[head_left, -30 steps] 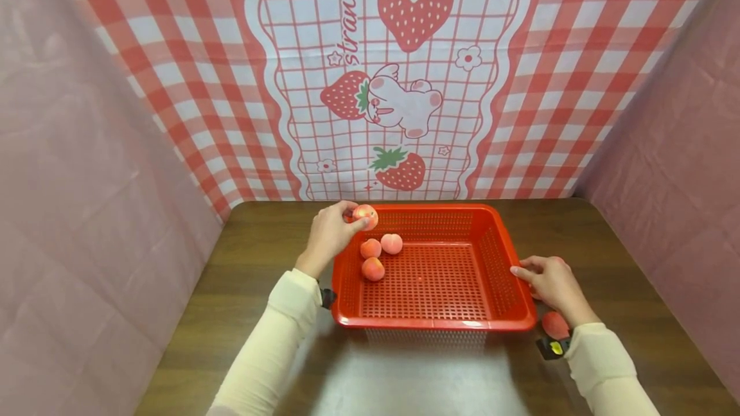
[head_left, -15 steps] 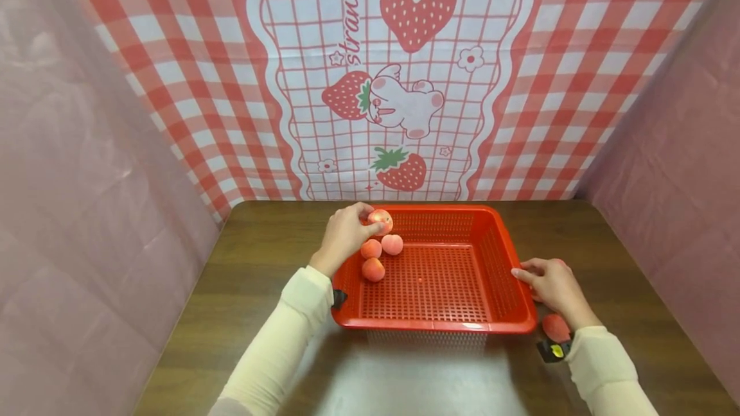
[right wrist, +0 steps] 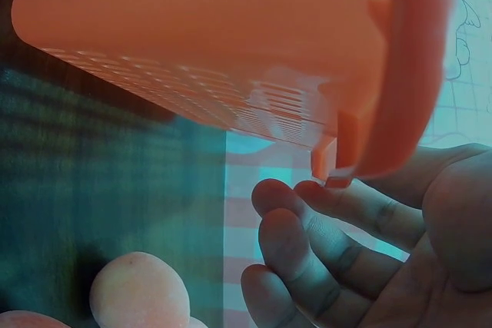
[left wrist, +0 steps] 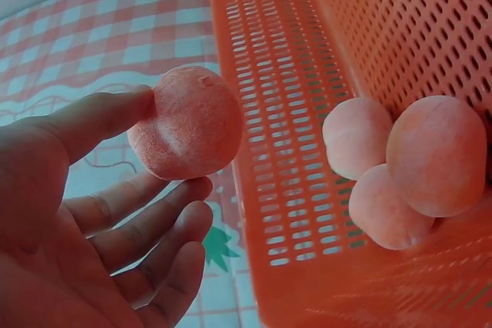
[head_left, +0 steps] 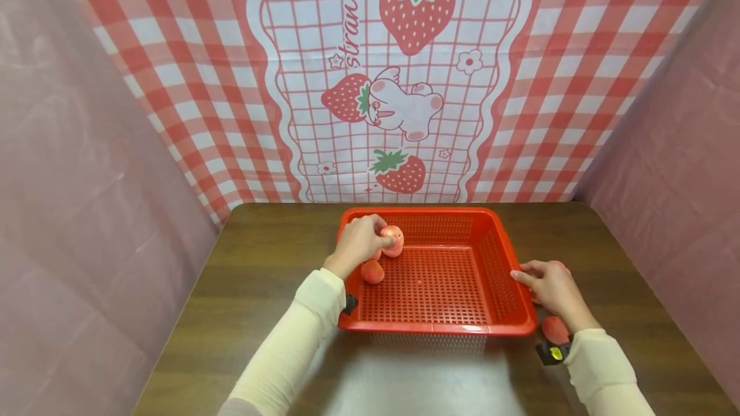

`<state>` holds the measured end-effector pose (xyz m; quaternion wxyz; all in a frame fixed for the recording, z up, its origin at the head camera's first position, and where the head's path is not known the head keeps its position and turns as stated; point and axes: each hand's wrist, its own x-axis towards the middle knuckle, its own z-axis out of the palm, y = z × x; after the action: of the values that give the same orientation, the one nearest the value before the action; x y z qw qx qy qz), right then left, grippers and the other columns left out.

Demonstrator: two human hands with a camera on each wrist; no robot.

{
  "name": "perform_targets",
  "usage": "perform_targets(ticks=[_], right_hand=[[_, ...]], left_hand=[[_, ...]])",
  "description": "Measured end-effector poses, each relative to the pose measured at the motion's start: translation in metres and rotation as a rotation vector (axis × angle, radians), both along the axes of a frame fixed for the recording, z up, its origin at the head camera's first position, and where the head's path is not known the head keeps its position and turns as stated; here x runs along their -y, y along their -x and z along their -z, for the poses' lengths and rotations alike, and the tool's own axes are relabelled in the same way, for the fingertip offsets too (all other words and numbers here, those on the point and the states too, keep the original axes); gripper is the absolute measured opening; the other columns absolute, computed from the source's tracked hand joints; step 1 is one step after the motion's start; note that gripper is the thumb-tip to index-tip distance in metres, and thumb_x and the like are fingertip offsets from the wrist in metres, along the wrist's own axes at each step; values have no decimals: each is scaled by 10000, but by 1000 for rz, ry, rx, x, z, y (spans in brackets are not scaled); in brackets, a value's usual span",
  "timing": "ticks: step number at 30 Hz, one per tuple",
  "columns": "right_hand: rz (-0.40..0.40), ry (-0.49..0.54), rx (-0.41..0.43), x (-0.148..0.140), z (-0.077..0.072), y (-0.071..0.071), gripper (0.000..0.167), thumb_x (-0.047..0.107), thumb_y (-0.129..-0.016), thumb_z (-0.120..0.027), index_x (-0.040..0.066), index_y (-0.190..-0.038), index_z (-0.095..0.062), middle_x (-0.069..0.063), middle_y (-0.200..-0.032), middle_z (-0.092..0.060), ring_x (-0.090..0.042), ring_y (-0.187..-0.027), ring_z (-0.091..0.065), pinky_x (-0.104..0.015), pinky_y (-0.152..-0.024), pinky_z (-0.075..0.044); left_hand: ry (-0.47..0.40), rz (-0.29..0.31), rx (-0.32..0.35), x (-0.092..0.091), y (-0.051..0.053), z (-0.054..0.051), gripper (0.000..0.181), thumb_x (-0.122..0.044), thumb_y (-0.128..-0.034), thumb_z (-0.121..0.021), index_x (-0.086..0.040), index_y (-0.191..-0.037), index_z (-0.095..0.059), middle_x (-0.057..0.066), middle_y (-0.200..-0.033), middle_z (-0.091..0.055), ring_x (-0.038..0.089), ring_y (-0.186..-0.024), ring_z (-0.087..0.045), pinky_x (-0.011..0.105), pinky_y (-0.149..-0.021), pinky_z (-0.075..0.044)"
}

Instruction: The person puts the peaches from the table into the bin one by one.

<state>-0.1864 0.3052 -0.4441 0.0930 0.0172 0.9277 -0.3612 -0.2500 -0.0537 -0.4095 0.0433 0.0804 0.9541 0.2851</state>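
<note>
My left hand [head_left: 360, 244] pinches a peach [head_left: 392, 235] between thumb and fingers, inside the back left part of a red plastic basket [head_left: 436, 327]. In the left wrist view, that peach [left wrist: 188, 123] sits against the thumb and fingertips, while three other peaches [left wrist: 437, 155] lie together in the basket. From the head, one loose peach [head_left: 372, 271] shows plainly; the others are partly covered by the hand and the held peach. My right hand [head_left: 552, 284] grips the basket's right rim; the right wrist view shows the rim [right wrist: 411, 74] between thumb and index finger.
Right of the basket, a peach [head_left: 555, 330] lies on the wooden table [head_left: 254, 275] beside the right wrist. More peaches near that hand are partly hidden; one [right wrist: 140, 293] shows in the right wrist view. A checked strawberry-print cloth [head_left: 405, 108] hangs behind the table.
My left hand has carried the peach rightward and down, from above the basket's back left rim to over the peaches inside. The right hand has stayed on the rim.
</note>
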Motion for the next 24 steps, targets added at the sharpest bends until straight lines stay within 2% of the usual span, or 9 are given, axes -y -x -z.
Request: perform_targets(ticks=[5, 11, 18, 24], right_hand=[[1, 14, 2, 0, 0, -1, 469, 277, -942, -640, -120, -1190, -605, -117, -832, -702, -162, -663, -617, -312, -580, -564], [2, 16, 4, -1, 1, -1, 490, 296, -938, -643, -121, -1192, -601, -142, -860, -706, -160, -669, -623, -339, -605, -578], [4, 6, -2, -1, 4, -2, 486, 293, -928, -659, -119, -1180, -608, -138, -853, -706, -168, -663, -615, -349, -610, -576], [4, 19, -21, 0, 4, -2, 467, 276, -930, -657, -117, -1178, -614, -97, -788, -691, -169, -640, -610, -324, -566, -558]], left_hand=[[-13, -5, 17, -3, 0, 6, 363, -345, -846, -752, -123, -1122, -672, 15, -970, -703, 186, -842, -633, 354, -778, -508], [-39, 37, 56, -7, 0, 16, 337, -321, -844, -757, -116, -1095, -666, 11, -933, -683, 169, -826, -598, 328, -758, -490], [4, 48, 76, -10, 2, 26, 330, -326, -839, -760, -115, -1080, -684, 9, -975, -697, 182, -871, -619, 332, -778, -502], [37, 54, 90, -14, 4, 30, 354, -314, -844, -758, -100, -1116, -686, 14, -993, -705, 182, -851, -615, 329, -770, -507]])
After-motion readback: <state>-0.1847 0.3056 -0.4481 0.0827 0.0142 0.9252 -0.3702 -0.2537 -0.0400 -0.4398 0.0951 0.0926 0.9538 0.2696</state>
